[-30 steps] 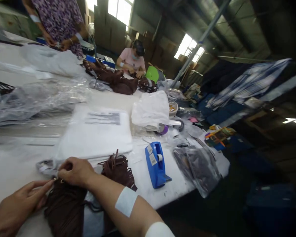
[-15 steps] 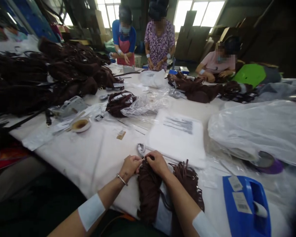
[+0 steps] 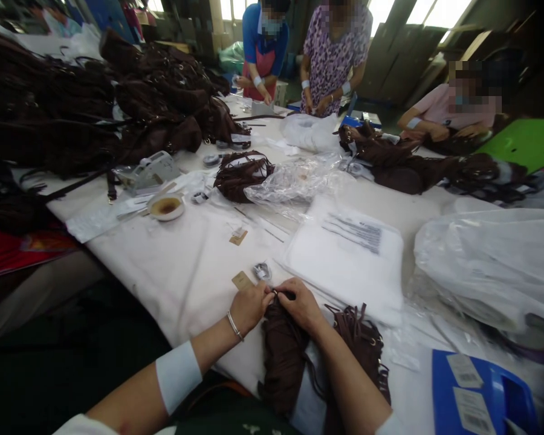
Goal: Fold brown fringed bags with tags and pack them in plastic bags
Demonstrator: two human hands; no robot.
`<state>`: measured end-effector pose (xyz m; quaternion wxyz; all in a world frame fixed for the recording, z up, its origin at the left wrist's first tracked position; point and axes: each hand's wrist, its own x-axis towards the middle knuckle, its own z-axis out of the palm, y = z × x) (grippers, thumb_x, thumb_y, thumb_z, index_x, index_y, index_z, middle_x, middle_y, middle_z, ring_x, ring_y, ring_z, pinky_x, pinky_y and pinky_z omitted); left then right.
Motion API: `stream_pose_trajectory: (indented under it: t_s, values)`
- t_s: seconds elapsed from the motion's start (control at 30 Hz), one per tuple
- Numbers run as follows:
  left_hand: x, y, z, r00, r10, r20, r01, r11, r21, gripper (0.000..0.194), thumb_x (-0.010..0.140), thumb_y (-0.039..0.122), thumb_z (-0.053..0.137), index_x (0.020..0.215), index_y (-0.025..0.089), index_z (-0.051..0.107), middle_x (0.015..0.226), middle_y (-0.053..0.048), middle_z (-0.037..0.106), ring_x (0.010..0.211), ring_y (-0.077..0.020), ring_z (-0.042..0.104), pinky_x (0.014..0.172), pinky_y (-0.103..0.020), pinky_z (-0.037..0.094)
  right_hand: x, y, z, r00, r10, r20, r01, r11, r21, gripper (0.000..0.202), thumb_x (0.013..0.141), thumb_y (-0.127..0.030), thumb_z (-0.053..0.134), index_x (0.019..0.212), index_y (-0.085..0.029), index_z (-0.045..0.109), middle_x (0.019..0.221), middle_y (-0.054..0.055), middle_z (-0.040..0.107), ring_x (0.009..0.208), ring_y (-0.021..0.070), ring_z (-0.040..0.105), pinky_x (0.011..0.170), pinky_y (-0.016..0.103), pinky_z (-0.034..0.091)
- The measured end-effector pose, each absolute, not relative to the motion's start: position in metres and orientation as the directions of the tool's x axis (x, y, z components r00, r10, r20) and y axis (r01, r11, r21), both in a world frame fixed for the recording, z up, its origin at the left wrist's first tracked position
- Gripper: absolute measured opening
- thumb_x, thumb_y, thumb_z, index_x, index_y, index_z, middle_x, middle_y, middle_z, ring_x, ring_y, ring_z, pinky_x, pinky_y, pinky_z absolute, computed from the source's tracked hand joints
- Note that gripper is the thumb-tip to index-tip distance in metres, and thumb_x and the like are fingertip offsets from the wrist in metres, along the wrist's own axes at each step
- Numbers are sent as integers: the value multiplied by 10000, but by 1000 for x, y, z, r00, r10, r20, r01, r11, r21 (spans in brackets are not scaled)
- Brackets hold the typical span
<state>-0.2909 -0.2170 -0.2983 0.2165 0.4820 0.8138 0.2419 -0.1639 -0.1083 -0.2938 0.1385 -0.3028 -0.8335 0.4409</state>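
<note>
A dark brown gathered bag (image 3: 283,356) lies at the table's near edge, pale lining or wrapping showing along its right side. At its upper end, my left hand (image 3: 250,308) and my right hand (image 3: 301,305) pinch close together around a small metallic fitting. Their fingertips partly hide what is between them. A tan tag (image 3: 242,280) shows just behind my left knuckles; whether my fingers hold it is unclear. Just beyond them lies a small grey wrapped bundle (image 3: 262,271). Under and beside my right forearm is brown fringed material (image 3: 360,338) with gold rings.
Brown bags (image 3: 154,103) are heaped at the left. A tape roll (image 3: 165,207), another fringed bag (image 3: 242,175) and printed white bags (image 3: 349,248) lie ahead. At right are clear plastic (image 3: 494,260) and a blue holder (image 3: 457,393). Several people work across the table.
The view has turned, so the scene sits further right and the far people higher. A tan tag now shows beside my left hand. Both hands stay pinched at the bag's top.
</note>
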Motion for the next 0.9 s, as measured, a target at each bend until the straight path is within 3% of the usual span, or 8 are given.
stream_pose_trajectory:
  t_s: [0.17,0.27,0.37,0.5,0.67,0.9]
  values:
    - [-294,-219,-305,-267,963,46,874,221,432,296,920,280,451,1164,147,554,815,-118,679,773,-244,656,653,-306,480,-165,-113,-297,-761,648,-21,381,422,-823,104,760,-216,618,845,-210,677,953,43,637,949,171,573,904,311,426]
    - [-297,-217,-310,-156,980,124,927,102,360,250,920,244,422,1092,145,574,762,-93,676,711,-221,660,611,-288,494,-164,-112,-298,-754,656,-31,395,415,-820,105,756,-221,617,845,-217,674,891,35,651,905,182,583,879,322,436]
    - [-298,-219,-314,-165,972,168,927,94,363,206,910,265,438,959,127,583,768,-101,674,722,-222,666,612,-292,510,-162,-111,-298,-741,670,-37,403,400,-823,160,818,-229,527,897,-218,665,908,35,661,910,177,590,878,318,435]
    - [-297,-224,-319,-188,956,226,919,90,383,201,922,284,432,948,134,564,801,-102,675,745,-223,669,640,-309,526,-162,-110,-297,-744,667,-42,402,397,-825,209,856,-232,455,901,-222,659,920,31,666,924,175,592,889,313,426]
    - [-297,-228,-321,-185,951,247,911,72,406,206,940,283,420,964,136,562,823,-96,672,775,-212,668,662,-300,528,-165,-109,-295,-739,670,-73,434,390,-812,149,821,-317,542,816,-213,648,822,26,661,814,183,596,807,314,445]
    - [-297,-229,-315,-191,957,218,908,87,410,222,946,274,395,997,144,568,833,-97,663,804,-213,656,676,-305,526,-180,-107,-290,-706,702,-90,473,373,-798,76,716,-241,602,653,-198,602,731,26,628,729,170,552,760,298,415]
